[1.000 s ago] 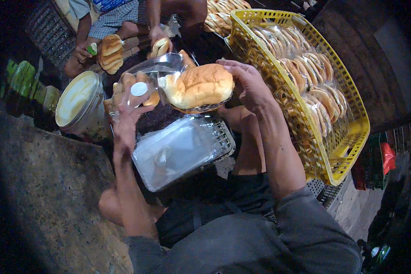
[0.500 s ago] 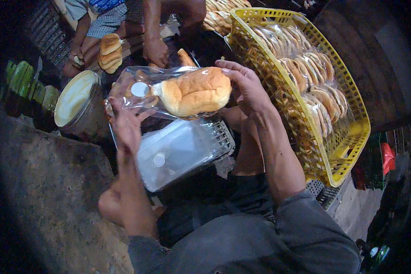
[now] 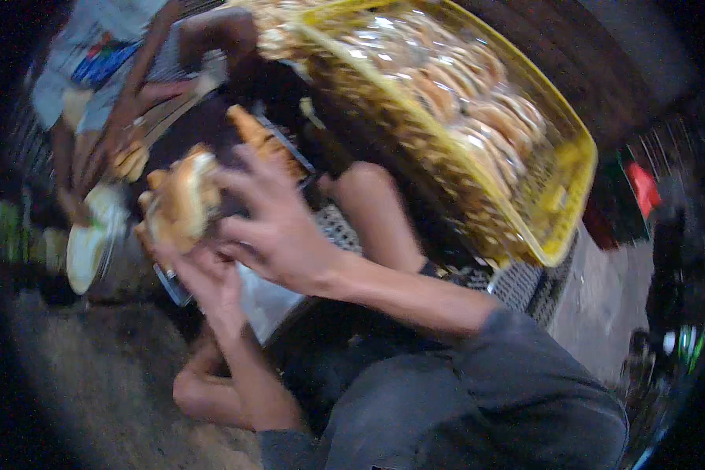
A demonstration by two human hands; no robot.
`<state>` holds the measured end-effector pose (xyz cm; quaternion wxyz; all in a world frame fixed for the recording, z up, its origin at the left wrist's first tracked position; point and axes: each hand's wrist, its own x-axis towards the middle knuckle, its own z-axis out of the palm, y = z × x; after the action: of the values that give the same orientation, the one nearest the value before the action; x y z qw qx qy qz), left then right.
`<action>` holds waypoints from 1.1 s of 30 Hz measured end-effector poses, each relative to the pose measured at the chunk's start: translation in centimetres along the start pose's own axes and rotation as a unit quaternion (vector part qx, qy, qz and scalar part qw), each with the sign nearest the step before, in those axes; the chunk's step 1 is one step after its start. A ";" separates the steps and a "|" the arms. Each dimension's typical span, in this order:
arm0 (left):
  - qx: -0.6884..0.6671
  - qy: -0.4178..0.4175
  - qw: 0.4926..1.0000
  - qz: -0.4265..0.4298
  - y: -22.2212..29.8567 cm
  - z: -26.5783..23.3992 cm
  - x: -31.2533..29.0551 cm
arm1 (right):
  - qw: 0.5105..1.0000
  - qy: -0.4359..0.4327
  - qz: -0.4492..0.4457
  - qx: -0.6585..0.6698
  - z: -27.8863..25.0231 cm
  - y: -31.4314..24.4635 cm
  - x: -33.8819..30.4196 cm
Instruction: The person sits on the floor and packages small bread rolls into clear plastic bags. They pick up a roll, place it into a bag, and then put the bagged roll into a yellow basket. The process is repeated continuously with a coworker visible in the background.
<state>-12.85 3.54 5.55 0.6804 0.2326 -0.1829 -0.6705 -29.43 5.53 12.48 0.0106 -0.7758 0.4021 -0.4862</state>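
Far left, we record green, upright shapes [image 3: 12, 239], too smeared to identify, fading into the dark lens rim. Next, a round tub [image 3: 77, 262] with a pale, smooth rim; its contents are hard to make out. Below it, brown, rough-looking floor [image 3: 125, 368] runs down to the picture's lower edge. A co-worker [image 3: 106, 47] leans in at upper left, cut off by the frame, one arm reaching down to the tub.

Just right of the tub we find the bun [image 3: 182, 200], soft, golden-topped and pale-edged, tilted up on end at the hands. The left hand [image 3: 207, 274] is curled under its lower end and appears to have hold of it. The right hand [image 3: 274, 215] is half open, fingers spread at the bun's right face; blur prevents us telling whether they touch. Beneath the hands, clear plastic bags [image 3: 268, 301] are mostly covered. Behind, browned bread [image 3: 258, 133] lies partly hidden.

Between right forearm and basket, a bent knee [image 3: 372, 207] narrows the room. The yellow lattice basket [image 3: 560, 247], tilted, carries rows of glossy, film-wrapped buns [image 3: 454, 86]. Far right: something red [image 3: 642, 188], blurred.
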 end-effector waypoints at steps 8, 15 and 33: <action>0.194 -0.005 0.980 -0.036 -0.3 6.1 0.6 | 0.962 -0.148 0.003 -0.228 -5.6 -2.3 5.3; 0.770 -0.194 0.580 -0.183 6.4 -1.2 2.0 | 0.935 -0.141 0.238 -0.221 -22.5 2.3 6.3; 0.800 -0.263 0.505 -0.190 3.3 -6.9 0.1 | 0.618 -0.292 0.503 -0.529 -26.1 6.6 -2.9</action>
<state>-6.26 3.89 1.72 -0.0178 0.5201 -0.7632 -0.3831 -53.99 12.63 21.40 -0.0415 -0.4244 0.8929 0.1446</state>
